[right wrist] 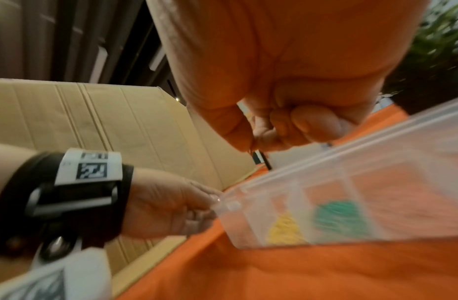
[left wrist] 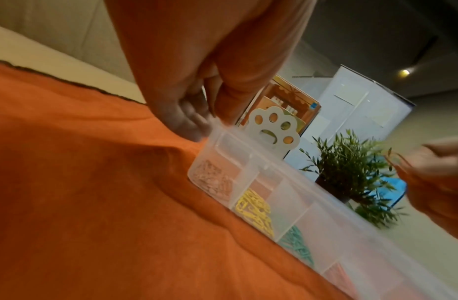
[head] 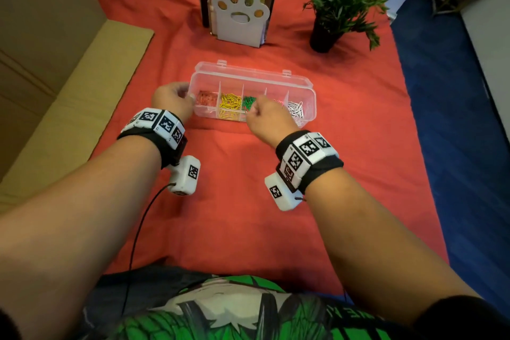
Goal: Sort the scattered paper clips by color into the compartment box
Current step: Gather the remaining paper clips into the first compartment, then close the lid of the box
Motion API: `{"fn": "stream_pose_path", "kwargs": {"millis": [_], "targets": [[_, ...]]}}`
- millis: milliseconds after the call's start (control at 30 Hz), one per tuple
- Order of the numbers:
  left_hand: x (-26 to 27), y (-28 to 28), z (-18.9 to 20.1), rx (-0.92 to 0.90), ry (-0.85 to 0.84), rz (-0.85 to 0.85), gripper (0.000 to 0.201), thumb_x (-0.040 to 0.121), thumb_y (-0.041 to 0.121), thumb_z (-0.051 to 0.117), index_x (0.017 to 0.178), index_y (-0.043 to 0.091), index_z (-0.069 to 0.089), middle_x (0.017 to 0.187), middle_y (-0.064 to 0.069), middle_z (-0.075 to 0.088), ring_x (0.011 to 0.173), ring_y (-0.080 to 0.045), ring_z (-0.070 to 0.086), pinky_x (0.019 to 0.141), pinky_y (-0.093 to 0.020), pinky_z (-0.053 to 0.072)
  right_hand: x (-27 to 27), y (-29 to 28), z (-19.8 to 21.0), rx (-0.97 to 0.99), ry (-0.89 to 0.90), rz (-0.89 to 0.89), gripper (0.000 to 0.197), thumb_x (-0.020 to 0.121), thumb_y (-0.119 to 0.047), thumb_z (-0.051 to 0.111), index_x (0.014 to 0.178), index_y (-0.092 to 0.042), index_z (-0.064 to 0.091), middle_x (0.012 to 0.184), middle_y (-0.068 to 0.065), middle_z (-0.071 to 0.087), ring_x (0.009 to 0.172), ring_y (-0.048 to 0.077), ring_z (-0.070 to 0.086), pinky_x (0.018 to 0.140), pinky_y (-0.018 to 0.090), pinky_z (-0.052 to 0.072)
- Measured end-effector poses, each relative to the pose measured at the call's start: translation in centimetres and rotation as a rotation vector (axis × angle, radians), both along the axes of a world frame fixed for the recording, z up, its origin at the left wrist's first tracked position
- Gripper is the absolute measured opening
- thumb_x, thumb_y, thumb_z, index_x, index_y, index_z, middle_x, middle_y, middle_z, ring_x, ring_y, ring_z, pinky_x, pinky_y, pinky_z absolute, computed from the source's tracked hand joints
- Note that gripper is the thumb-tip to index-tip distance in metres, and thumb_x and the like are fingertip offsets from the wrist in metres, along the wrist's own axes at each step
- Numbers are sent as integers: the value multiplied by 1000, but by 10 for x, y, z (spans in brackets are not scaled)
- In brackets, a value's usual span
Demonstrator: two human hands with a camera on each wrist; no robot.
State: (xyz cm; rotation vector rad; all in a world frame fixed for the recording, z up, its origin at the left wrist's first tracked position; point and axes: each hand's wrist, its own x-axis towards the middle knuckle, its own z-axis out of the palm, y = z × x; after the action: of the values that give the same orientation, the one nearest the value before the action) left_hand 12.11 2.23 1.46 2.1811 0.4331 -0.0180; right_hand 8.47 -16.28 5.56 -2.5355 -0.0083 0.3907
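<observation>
A clear compartment box (head: 309,96) lies on the red cloth with its lid folded back. Its compartments hold red clips (head: 207,98), yellow clips (head: 230,106), green clips (head: 248,102), pink clips (head: 280,102) and white clips (head: 296,110). My left hand (head: 174,101) grips the box's left end, thumb and fingers pinching its rim (left wrist: 217,130). My right hand (head: 269,119) hovers over the green and pink compartments with fingers curled. Thumb and forefinger (right wrist: 251,140) pinch a thin paper clip (left wrist: 396,162) whose colour I cannot make out.
A white paw-shaped bookend (head: 240,16) with books stands behind the box, and a potted plant (head: 339,0) is at the back right. Flattened cardboard (head: 69,107) borders the cloth on the left. A blue surface (head: 455,132) lies to the right.
</observation>
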Motion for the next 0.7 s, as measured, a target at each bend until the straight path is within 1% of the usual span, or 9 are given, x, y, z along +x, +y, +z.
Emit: {"fn": "stream_pose_path", "kwargs": {"millis": [67,167,233,267,333,467,500,600,700], "targets": [[-2,1,-1,-87,27,18,27,84,17,60,109,11,67,86,-11,66,76,-22,61,80,-37,54,13,17,6,53,-46,-17,21,91,-12,39,70,-16,39,79,7,51,78,22,46,66,26,31],[-7,2,-1,-117,40,21,26,81,11,58,105,9,68,78,-9,63,72,-22,60,79,-39,54,30,44,8,85,-49,-31,22,91,-13,39,69,-16,39,80,7,51,78,22,46,66,26,31],[-12,3,-2,-144,46,12,28,80,9,57,105,10,69,82,-14,68,74,-22,62,80,-40,56,37,58,7,56,-4,24,18,91,-10,40,81,-10,55,93,12,60,87,25,54,71,28,39],[-14,4,-3,-155,46,10,29,79,9,57,105,11,68,87,-16,70,75,-23,63,81,-40,56,39,63,7,47,34,57,21,90,-7,41,95,-5,61,104,15,64,97,28,58,78,30,45],[-18,7,-5,-165,44,26,32,77,5,57,107,10,68,94,-17,71,76,-24,64,83,-41,56,41,65,5,26,88,80,35,88,-2,42,119,-3,59,124,16,61,115,30,56,96,33,45],[-20,14,-8,-216,61,78,35,76,-1,56,107,10,68,85,-8,67,65,-21,61,82,-41,57,43,37,0,178,0,-115,44,84,5,43,120,-10,61,123,10,63,115,25,58,101,36,46],[-21,15,-9,-228,67,80,35,76,-1,57,108,12,67,83,-6,66,63,-19,60,81,-40,57,44,24,-2,157,-50,-180,46,83,7,42,120,-12,61,124,10,62,115,25,57,102,37,46],[-22,14,-8,-236,56,85,33,77,1,60,108,12,68,82,-4,66,62,-17,59,79,-37,56,47,-26,-5,-156,-136,-364,47,84,-1,40,127,-15,52,131,12,47,123,33,43,103,42,40],[-22,14,-8,-221,40,77,31,78,4,61,107,13,69,75,1,65,63,-15,59,68,-21,55,56,-67,-10,-282,44,-447,43,87,-9,41,130,-7,45,136,19,46,127,36,41,103,41,35]]}}
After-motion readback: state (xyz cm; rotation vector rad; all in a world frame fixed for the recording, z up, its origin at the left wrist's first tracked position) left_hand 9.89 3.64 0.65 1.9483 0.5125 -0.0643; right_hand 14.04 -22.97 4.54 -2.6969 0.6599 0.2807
